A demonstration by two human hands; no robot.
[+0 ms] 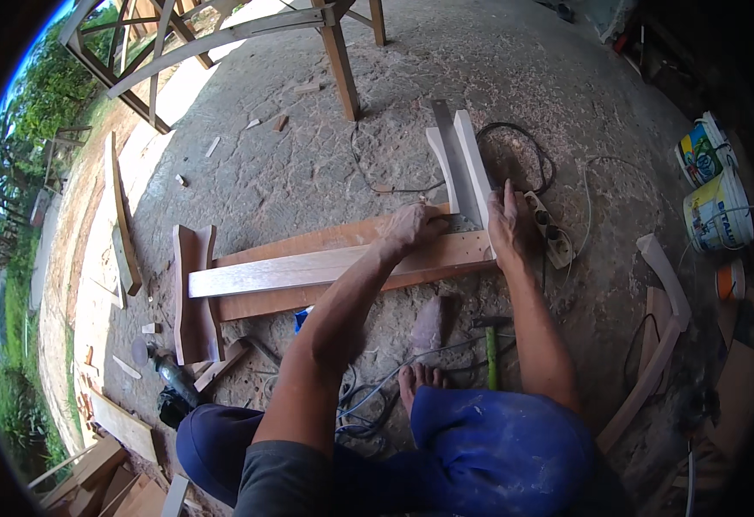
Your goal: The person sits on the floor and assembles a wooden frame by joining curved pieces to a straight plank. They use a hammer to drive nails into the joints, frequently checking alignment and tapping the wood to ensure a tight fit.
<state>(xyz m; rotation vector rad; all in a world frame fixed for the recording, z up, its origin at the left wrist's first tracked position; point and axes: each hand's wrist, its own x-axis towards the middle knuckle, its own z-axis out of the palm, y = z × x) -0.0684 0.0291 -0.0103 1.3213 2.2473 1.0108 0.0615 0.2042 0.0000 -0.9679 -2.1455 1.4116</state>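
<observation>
A long pale wooden rail (286, 274) lies over a brown board on the floor, with wavy-edged wooden end pieces across its two ends. The left end piece (194, 323) stands across the rail's far-left end; the right end piece (473, 159) extends away from me. Along that right piece lies a metal carpenter's square (443, 121), its corner near the joint. My left hand (416, 227) is closed at the square's short arm, its fingertips partly hidden. At the joint, my right hand (511, 226) grips the end piece from its right side.
A power strip (551, 233) and black cable (542, 164) lie right of my right hand. A green-handled hammer (491, 353) and angle grinder (174, 375) rest nearer me. Buckets (719, 211) stand at right, a wooden frame (335, 65) at the back. Offcuts litter the concrete.
</observation>
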